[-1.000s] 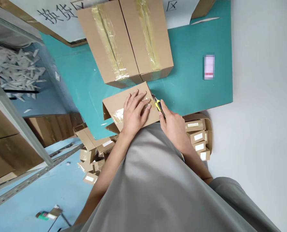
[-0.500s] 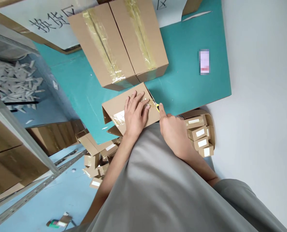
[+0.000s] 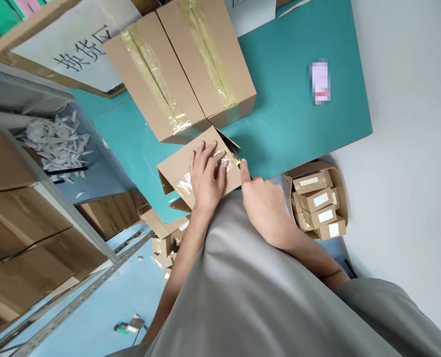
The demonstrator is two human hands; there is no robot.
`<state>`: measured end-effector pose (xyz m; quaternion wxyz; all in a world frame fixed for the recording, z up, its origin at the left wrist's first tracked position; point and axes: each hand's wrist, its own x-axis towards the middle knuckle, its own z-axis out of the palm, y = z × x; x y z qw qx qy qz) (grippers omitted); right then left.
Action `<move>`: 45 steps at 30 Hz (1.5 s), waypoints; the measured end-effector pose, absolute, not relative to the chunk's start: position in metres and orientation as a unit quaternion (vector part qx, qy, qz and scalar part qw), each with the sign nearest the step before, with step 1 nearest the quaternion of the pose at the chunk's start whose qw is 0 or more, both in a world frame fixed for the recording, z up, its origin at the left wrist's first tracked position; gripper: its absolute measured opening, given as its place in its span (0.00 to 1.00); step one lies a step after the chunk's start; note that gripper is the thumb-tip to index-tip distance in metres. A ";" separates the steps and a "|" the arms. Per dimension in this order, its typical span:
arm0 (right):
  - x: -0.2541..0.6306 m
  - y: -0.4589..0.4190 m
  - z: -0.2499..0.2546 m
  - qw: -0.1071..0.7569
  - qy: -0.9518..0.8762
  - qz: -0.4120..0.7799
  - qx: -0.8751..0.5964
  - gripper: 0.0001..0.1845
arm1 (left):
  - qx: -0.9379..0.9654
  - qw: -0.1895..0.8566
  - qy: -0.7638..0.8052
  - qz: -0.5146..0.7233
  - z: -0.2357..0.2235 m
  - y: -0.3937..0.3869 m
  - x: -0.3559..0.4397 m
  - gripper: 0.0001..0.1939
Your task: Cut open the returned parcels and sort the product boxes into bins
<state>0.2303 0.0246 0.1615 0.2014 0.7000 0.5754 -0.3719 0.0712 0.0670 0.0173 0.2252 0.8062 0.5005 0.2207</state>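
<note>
A small cardboard box (image 3: 176, 162) rests tilted at the near edge of the green table, with flaps standing loose at its left end. My left hand (image 3: 207, 183) lies flat on its top with fingers spread, over a strip of clear tape. My right hand (image 3: 265, 208) is closed around a utility knife (image 3: 239, 162), of which only a yellow and dark bit shows. The index finger stretches along the knife at the box's right end. A flap (image 3: 228, 138) there stands partly away from the box. The blade itself is hard to make out.
Two larger taped cartons (image 3: 205, 64) stand just behind the box on the green table (image 3: 287, 119). A blurred pinkish item (image 3: 320, 82) lies at the right. Below the table, an open carton (image 3: 343, 193) holds several small boxes. Metal shelving (image 3: 75, 223) with cartons runs along the left.
The knife and my right hand have moved slightly toward me along the box's right end. The flap there has come outward. My left hand stays on the box; the view has shifted.
</note>
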 end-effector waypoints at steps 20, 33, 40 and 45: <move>0.310 0.005 0.076 -0.001 0.526 -0.319 0.788 0.34 | 0.798 0.243 0.518 0.189 0.018 0.064 0.067 0.19; 0.266 -0.010 0.110 0.080 0.572 -0.418 0.701 0.37 | 0.793 0.244 0.524 0.191 0.015 0.064 0.069 0.19; 0.262 -0.017 0.116 0.030 0.563 -0.409 0.718 0.35 | 0.790 0.268 0.515 0.198 0.014 0.065 0.067 0.18; 0.254 -0.020 0.116 0.019 0.558 -0.391 0.732 0.35 | 0.791 0.269 0.512 0.202 0.014 0.066 0.066 0.18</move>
